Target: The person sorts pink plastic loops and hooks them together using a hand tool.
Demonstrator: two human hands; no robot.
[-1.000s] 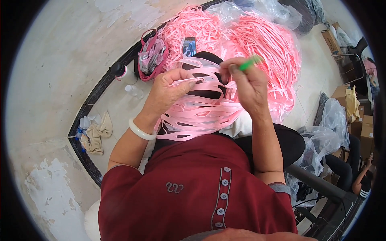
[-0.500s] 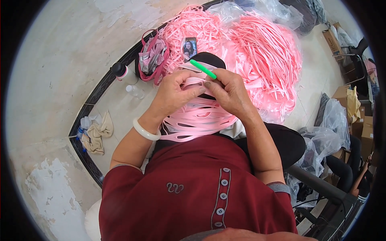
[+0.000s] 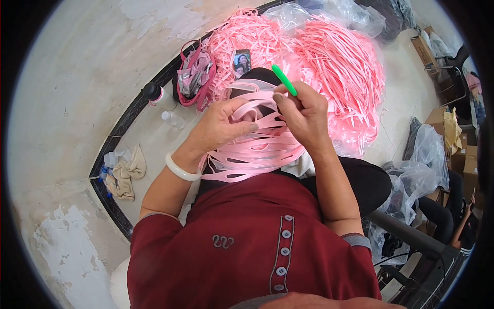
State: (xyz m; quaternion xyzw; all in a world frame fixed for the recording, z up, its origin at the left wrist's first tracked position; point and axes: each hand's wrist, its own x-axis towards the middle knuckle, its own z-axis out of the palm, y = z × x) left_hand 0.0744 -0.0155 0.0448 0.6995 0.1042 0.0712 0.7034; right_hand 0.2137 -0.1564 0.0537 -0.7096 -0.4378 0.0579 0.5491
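I see the left hand (image 3: 222, 126) closed around a pink band (image 3: 246, 108), thumb pinching it against the fingers, above a loose bundle of pink bands (image 3: 252, 154) lying in the lap. The right hand (image 3: 303, 110) grips a green stick (image 3: 284, 80), fist curled around its lower end so the tip points up and away, and rests just beside the left hand on the same bundle. I judge the step in hand to be working a single band free of the bundle, or threading it with the stick; which of the two I cannot tell. The next move calls for keeping the pinch firm so the band does not slip back among the others. A big heap of pink bands (image 3: 334, 56) lies on the floor ahead, with a phone (image 3: 242, 62) on it.
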